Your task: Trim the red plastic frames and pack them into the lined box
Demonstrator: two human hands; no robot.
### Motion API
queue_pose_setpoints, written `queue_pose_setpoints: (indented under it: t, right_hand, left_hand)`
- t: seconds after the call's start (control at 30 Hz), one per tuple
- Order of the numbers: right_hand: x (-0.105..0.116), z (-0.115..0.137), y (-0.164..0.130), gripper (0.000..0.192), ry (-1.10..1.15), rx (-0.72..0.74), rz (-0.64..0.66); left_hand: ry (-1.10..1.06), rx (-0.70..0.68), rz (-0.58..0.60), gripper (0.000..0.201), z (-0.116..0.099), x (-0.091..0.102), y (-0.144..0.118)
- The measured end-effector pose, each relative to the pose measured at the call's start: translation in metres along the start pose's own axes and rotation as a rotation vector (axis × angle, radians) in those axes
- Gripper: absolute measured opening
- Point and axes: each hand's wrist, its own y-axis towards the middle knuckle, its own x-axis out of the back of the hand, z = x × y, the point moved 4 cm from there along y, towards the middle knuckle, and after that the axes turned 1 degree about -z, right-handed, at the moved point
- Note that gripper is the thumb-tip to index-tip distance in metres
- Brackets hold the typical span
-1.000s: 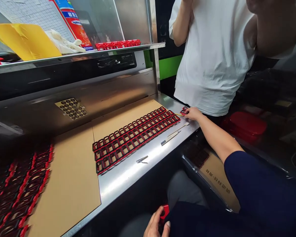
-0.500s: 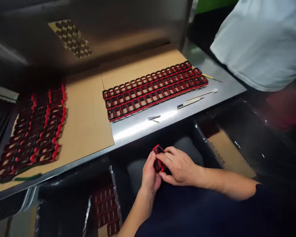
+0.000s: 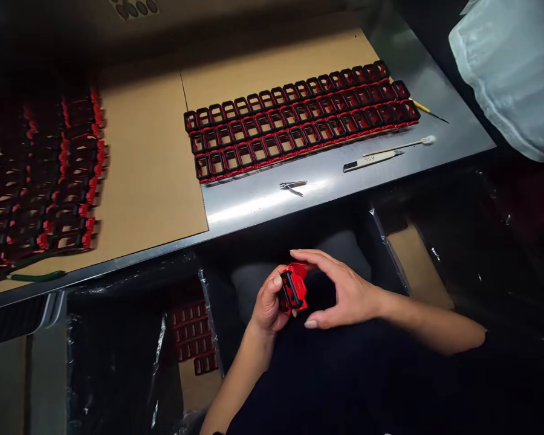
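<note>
A small red and black frame part [image 3: 294,289] is held over my lap, below the bench edge. My left hand [image 3: 268,301] grips it from the left with thumb and fingers. My right hand [image 3: 342,290] curves around its right side, fingertips touching the top of the part. On the bench above lie three long rows of the same red and black parts [image 3: 299,121] on a cardboard sheet [image 3: 272,66].
Another batch of the parts [image 3: 49,169] lies at the left on cardboard. Tweezers [image 3: 292,185], a craft knife [image 3: 372,159], a cotton swab [image 3: 408,144] and a yellow stick [image 3: 424,109] rest on the steel bench [image 3: 263,202]. A person in a white shirt [image 3: 512,66] stands at the right. Plastic-lined bins with more parts [image 3: 193,332] sit below.
My right hand left the bench's far right end and came down to my lap to join the left hand on the part. My view tilted down.
</note>
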Motion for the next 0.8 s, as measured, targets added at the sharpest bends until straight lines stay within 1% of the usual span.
queue_pose_setpoints:
  t: [0.03,0.07,0.1,0.2,0.33,0.5,0.63,0.73,0.8]
  right_hand:
    - [-0.003,-0.005,0.000,0.094,0.099,-0.075,0.053]
    - [-0.006,-0.008,0.001,0.096,0.171,-0.114,0.096]
    - [-0.008,-0.010,0.002,0.093,0.218,-0.124,0.120]
    - [-0.012,-0.014,0.004,0.084,0.265,-0.164,0.121]
    - [-0.010,-0.014,0.004,0.081,0.266,-0.227,0.119]
    - [-0.008,-0.016,0.000,0.083,0.281,-0.245,0.119]
    - [-0.008,-0.020,-0.003,0.084,0.305,-0.235,0.115]
    - [-0.008,-0.021,-0.004,0.083,0.291,-0.218,0.111]
    - [-0.008,-0.021,-0.005,0.084,0.274,-0.210,0.125]
  left_hand:
    - [0.009,0.025,0.017,0.052,0.003,-0.001,-0.001]
    - [0.018,0.048,0.031,0.054,0.006,-0.003,-0.002]
    - [0.027,0.069,0.041,0.055,0.008,-0.004,-0.004]
    - [0.062,0.103,0.049,0.054,0.010,-0.005,-0.006]
    - [0.119,0.096,0.011,0.052,0.007,-0.003,-0.009]
    - [0.180,0.070,-0.026,0.048,-0.001,-0.004,-0.014]
    - [0.224,0.079,-0.008,0.040,-0.007,-0.004,-0.020]
    - [0.317,0.066,0.008,0.036,-0.011,-0.001,-0.028]
    - [0.397,0.042,0.009,0.038,-0.014,0.001,-0.033]
